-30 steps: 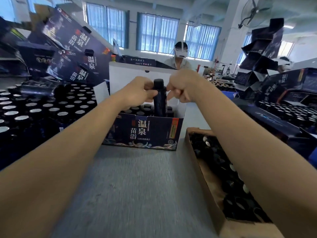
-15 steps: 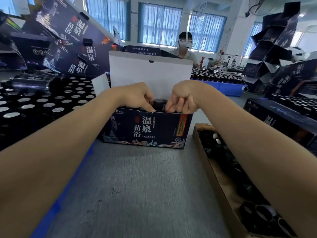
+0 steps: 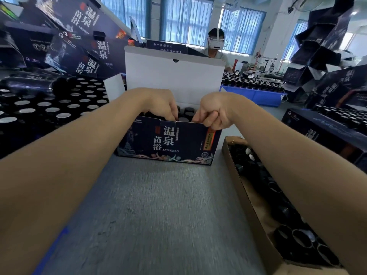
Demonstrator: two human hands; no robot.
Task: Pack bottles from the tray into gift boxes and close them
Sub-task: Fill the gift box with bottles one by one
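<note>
Grey tabletop (image 3: 158,215) runs away from you in the head view, in a workroom with tall windows and blue curtains (image 3: 184,18) along the far wall. On it, straight ahead of you, stands the dark gift box (image 3: 168,143), printed with pale characters. Its white lid flap (image 3: 174,80) is up at the back. Black bottle caps (image 3: 188,112) show inside, just behind the front wall.

Both your hands are at the box's front rim. Your left hand (image 3: 158,104) bends down at the wrist, and its fingers go into the box behind the front wall. Their tips are hidden, so you cannot tell whether they hold anything. Your right hand (image 3: 214,114) is curled tight. Its thumb lies on the outside of the front wall near the right corner and its fingers dip behind, pinching the rim.

To your right, a brown cardboard tray (image 3: 238,175) lies along the tabletop edge with dark bottles (image 3: 297,237) in it. On your left, rows of silver-topped bottles (image 3: 49,104) stand close together. Behind them, more dark printed boxes (image 3: 83,22) are piled at angles. Beyond the lid flap, a person (image 3: 216,46) sits facing you. A blue crate (image 3: 254,95) is to the right of the flap.
</note>
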